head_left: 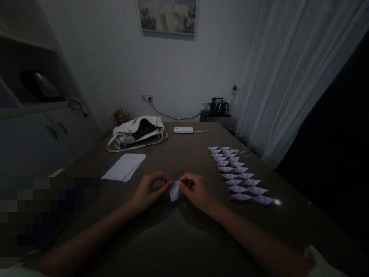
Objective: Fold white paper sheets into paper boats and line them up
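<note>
Between my two hands is a small folded piece of white paper (174, 192), held up just over the table, one corner pointing down. My left hand (151, 190) pinches its upper left edge between thumb and forefinger. On the other side my right hand (197, 190) pinches the upper right edge the same way. To the right stand folded paper boats (240, 169), several of them in two long rows. A stack of white paper sheets (125, 167) lies to the left of my left hand, apart from it.
The dark table (184, 154) reaches toward the wall. On its far side are a white handbag (138, 130) and a white power bank (183, 130) with a short cable. Small scraps lie beyond the boats. A curtain (259, 77) hangs at the right; a kettle (221, 106) stands behind.
</note>
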A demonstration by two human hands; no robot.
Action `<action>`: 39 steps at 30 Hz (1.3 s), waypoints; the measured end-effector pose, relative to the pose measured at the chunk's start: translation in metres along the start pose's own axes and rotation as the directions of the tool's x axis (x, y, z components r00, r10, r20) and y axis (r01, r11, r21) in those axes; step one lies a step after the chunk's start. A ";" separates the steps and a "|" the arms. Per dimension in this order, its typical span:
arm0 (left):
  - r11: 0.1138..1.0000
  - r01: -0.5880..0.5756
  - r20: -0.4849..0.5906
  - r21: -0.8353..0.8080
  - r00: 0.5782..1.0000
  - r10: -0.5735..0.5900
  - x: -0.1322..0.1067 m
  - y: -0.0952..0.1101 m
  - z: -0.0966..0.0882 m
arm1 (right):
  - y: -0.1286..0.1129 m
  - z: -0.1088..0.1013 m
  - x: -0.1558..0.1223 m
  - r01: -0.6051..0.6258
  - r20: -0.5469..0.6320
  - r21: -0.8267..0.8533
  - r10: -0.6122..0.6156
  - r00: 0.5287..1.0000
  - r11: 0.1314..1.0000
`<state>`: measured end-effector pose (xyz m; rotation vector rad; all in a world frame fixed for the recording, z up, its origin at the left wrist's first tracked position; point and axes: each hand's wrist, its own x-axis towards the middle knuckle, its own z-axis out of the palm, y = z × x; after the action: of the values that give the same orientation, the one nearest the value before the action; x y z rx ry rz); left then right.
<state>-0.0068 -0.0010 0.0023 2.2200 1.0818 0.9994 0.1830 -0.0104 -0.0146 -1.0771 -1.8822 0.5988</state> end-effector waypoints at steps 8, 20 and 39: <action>1.000 0.011 -0.016 -0.001 1.000 -0.011 0.000 0.001 0.000 | 0.002 0.001 -0.001 0.004 0.001 0.015 -0.004 1.000 1.000; 1.000 0.016 -0.013 0.006 1.000 -0.016 0.000 0.004 0.000 | 0.002 0.001 -0.001 -0.027 0.029 -0.004 0.027 0.999 1.000; 1.000 0.017 -0.003 -0.002 1.000 -0.017 0.000 0.003 0.000 | -0.002 0.000 0.000 -0.007 0.003 -0.046 0.007 1.000 0.999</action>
<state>-0.0056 -0.0023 0.0044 2.2047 1.0993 0.9968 0.1826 -0.0112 -0.0130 -1.1131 -1.9036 0.5637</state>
